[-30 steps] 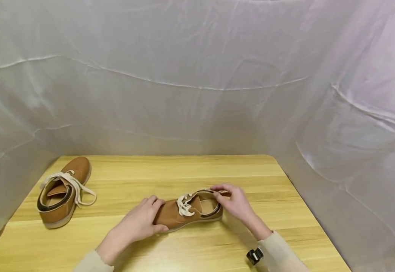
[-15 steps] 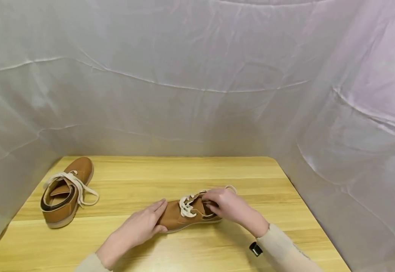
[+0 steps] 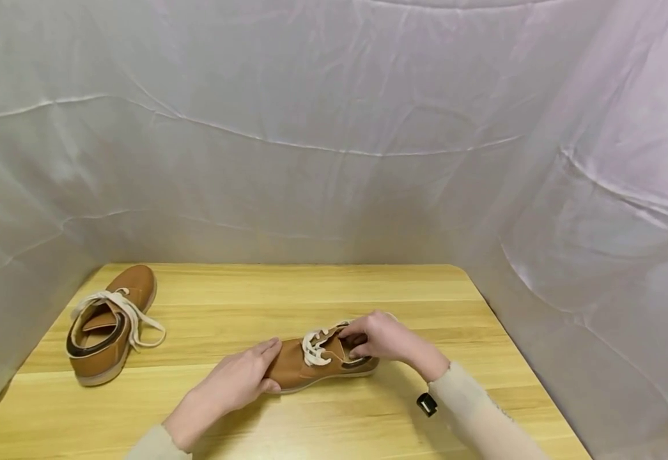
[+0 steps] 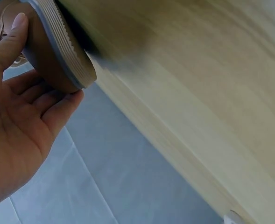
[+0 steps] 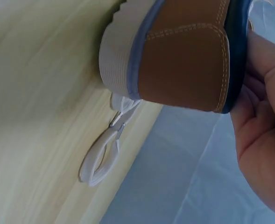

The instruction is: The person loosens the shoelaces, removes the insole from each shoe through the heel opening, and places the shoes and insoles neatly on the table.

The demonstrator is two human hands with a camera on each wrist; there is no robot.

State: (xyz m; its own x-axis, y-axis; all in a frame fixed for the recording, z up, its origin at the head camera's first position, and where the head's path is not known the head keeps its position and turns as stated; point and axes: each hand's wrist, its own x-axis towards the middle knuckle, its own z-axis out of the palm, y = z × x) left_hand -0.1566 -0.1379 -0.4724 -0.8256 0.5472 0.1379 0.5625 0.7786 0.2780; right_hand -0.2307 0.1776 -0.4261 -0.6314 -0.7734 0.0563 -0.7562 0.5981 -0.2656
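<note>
A brown shoe (image 3: 289, 367) with cream laces (image 3: 314, 349) lies sole down on the table, toe to the left. My left hand (image 3: 234, 382) holds its toe, fingers over the far side and thumb at the near side; the left wrist view shows thumb and fingers round the toe. My right hand (image 3: 390, 340) is at the shoe's opening with bent fingers and thumb reaching inside, gripping by the far collar; the fingertips are partly hidden. In the right wrist view the heel (image 5: 184, 60) and a loose lace loop (image 5: 100, 158) show beside the hand.
A second brown shoe (image 3: 96, 367) stands at the table's left with its loose laces draped over the opening. The wooden table (image 3: 224, 294) is bordered by grey cloth walls (image 3: 334, 191) at the back and sides. A small black device (image 3: 426, 404) is by the right cuff.
My right hand has moved left from the shoe's heel collar, and its fingers have gone into the opening. My left hand stays on the toe.
</note>
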